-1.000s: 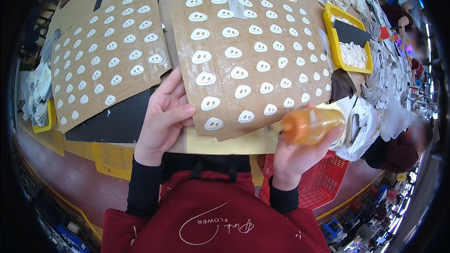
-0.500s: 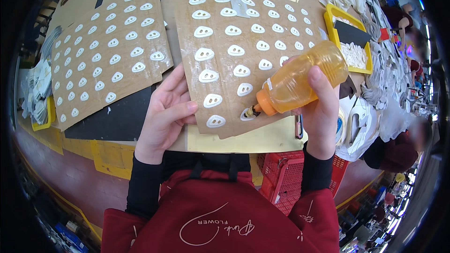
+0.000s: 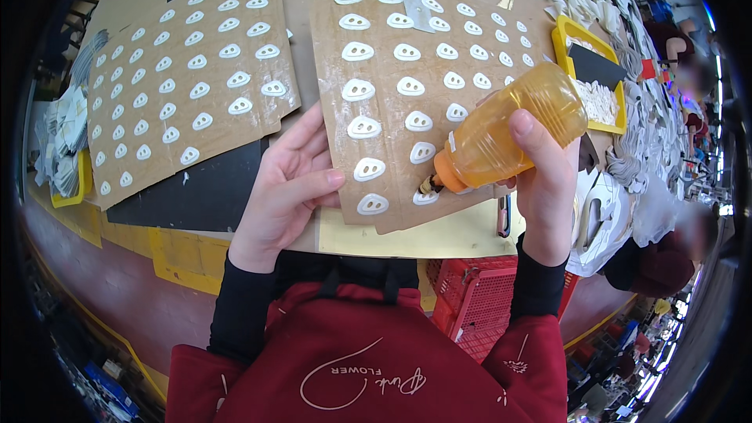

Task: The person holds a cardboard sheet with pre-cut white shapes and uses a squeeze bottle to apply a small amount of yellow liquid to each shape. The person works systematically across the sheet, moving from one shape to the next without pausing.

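A brown card sheet (image 3: pixel 388 129) carries rows of white, rounded, triangle-like pieces, each with two small holes. My left hand (image 3: pixel 291 184) grips its lower left edge, with the thumb on top and the fingers going underneath. In my right hand (image 3: pixel 548 180) is a clear squeeze bottle (image 3: pixel 517 125) of amber liquid with an orange cap, tilted nozzle-down. Its dark-stained nozzle tip (image 3: pixel 427 186) is at a white piece (image 3: pixel 424 199) in the row nearest me, partly covering it. The bottle hides several pieces on the sheet's right side.
Another brown sheet (image 3: pixel 180 86) with similar white pieces lies at left, over a black board (image 3: pixel 196 192). Yellow trays stand at right (image 3: pixel 623 110) and far left (image 3: pixel 83 180). Pale yellow card (image 3: pixel 376 241) lies along the table edge, above a red crate (image 3: pixel 478 298).
The whole view has shifted slightly, so the sheets, hands and bottle appear a little farther right. The nozzle stays at the same white piece, and both grips are unchanged.
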### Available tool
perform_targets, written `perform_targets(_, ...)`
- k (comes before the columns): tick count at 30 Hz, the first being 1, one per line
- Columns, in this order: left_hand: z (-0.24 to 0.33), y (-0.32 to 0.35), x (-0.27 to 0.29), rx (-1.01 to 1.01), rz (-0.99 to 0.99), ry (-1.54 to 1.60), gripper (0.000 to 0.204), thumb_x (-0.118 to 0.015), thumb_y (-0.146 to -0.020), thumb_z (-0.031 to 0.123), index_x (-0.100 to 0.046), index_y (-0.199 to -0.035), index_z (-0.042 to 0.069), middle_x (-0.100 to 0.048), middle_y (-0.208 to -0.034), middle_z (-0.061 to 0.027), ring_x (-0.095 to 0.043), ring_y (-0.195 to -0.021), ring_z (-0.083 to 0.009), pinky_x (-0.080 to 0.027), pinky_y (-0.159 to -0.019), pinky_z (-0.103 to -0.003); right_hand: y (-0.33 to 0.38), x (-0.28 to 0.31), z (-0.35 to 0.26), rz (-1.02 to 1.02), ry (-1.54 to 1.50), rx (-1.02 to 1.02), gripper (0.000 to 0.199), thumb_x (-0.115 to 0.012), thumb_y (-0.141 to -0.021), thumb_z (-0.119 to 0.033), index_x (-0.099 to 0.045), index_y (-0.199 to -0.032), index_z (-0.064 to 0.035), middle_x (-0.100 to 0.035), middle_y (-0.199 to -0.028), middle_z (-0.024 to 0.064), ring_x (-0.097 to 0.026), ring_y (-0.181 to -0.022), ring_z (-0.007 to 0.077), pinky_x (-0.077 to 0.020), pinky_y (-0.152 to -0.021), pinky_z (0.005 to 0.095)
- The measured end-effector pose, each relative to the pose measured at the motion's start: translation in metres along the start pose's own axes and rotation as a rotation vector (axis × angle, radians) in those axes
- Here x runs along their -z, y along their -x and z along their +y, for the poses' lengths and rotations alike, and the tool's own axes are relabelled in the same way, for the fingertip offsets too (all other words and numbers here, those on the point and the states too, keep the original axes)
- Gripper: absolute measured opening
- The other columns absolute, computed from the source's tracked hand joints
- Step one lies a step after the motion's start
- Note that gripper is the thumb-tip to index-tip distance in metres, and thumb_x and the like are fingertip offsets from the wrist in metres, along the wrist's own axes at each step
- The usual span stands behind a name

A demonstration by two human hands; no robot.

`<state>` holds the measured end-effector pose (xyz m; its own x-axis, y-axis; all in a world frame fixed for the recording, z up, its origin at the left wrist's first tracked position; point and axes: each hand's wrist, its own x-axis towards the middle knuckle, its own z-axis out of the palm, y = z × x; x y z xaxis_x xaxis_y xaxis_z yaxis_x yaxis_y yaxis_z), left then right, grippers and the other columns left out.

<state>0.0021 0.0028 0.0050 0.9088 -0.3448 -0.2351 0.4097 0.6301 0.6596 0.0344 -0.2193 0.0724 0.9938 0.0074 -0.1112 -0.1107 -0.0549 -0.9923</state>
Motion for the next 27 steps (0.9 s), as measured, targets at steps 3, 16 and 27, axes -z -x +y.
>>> perform_targets(3, -0.001, 0.0, 0.0, -0.007, 0.002, 0.007, 0.075, -0.054, -0.073, -0.004, -0.013, -0.136, 0.0, -0.033, -0.132, -0.0153, -0.043, -0.116, -0.0212, -0.047, -0.085, -0.029, 0.0, -0.001, -0.001, 0.0, 0.036, 0.002, 0.029, -0.065, -0.073, -0.024, -0.056, -0.086, 0.0, -0.056, -0.065, 0.0035, -0.048, -0.046, 0.0071, -0.0316, -0.037, 0.0181)
perform_targets(16, 0.0, -0.001, 0.0, 0.008, -0.001, 0.01, 0.074, -0.053, -0.073, -0.005, -0.015, -0.136, 0.0, -0.034, -0.132, -0.0138, -0.045, -0.114, -0.02, -0.048, -0.082, -0.027, 0.005, -0.003, -0.006, -0.173, -0.03, -0.03, 0.04, -0.066, -0.074, -0.029, -0.054, -0.099, 0.0, -0.061, -0.084, 0.0088, -0.059, -0.073, 0.015, -0.0478, -0.068, 0.0265)
perform_targets(27, 0.0, 0.0, -0.001, 0.004, 0.034, 0.011, 0.077, -0.055, -0.071, -0.006, -0.014, -0.136, -0.001, -0.034, -0.132, -0.0145, -0.043, -0.116, -0.0206, -0.045, -0.086, -0.028, 0.012, 0.038, 0.009, 0.268, -0.814, -0.065, 0.058, -0.046, -0.084, -0.05, -0.04, -0.103, 0.0044, -0.049, -0.084, 0.0126, -0.056, -0.065, 0.0168, -0.0478, -0.05, 0.0229)
